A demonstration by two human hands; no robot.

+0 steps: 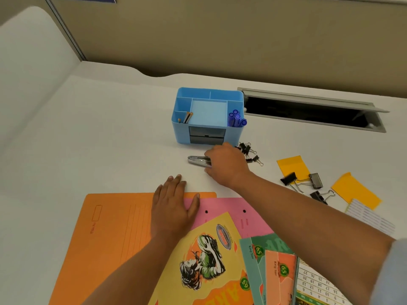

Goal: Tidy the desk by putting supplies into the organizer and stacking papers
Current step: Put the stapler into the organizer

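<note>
A blue desk organizer [182, 130] stands mid-desk, with pencils [186, 117] in its left slot and blue pens [236, 118] in its right slot. Just in front of it lies a metal stapler [197, 160]; my right hand [226, 165] is closed around its rear end on the desk. My left hand [174, 208] lies flat, fingers spread, on an orange folder [114, 234] and a pink folder [248, 219]. A yellow notebook [204, 260] and green and salmon notebooks [271, 269] overlap the folders.
Small black binder clips [247, 148] lie right of my right hand. Larger binder clips [308, 181], yellow sticky pads [291, 165] [355, 190], a label sheet [372, 216] and a calendar page [317, 285] spread to the right. An open cable tray [308, 111] sits behind.
</note>
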